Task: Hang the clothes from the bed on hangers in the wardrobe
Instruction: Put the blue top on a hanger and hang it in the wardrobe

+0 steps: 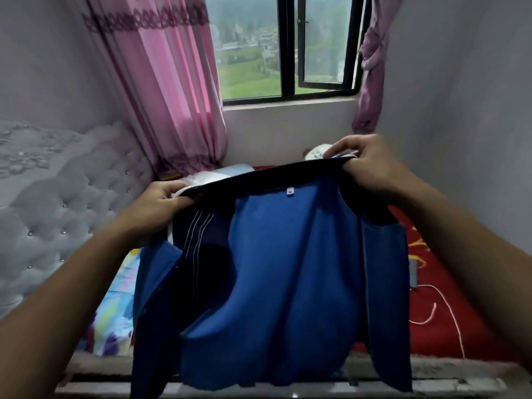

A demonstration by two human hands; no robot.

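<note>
A blue jacket (288, 269) with a dark navy collar and a small white size tag hangs open in front of me, its inside facing me. My left hand (161, 203) grips the collar's left end, my right hand (371, 162) grips its right end, slightly higher. The jacket hangs down over the bed (449, 306), which has a red cover. No hanger and no wardrobe are in view.
A grey tufted headboard (57, 214) stands at the left. A colourful sheet (115, 306) lies under the jacket's left side. A white cable (449, 312) lies on the red cover. Pink curtains (161, 90) flank the window (288, 47). A grey footboard (449, 372) runs along the bottom.
</note>
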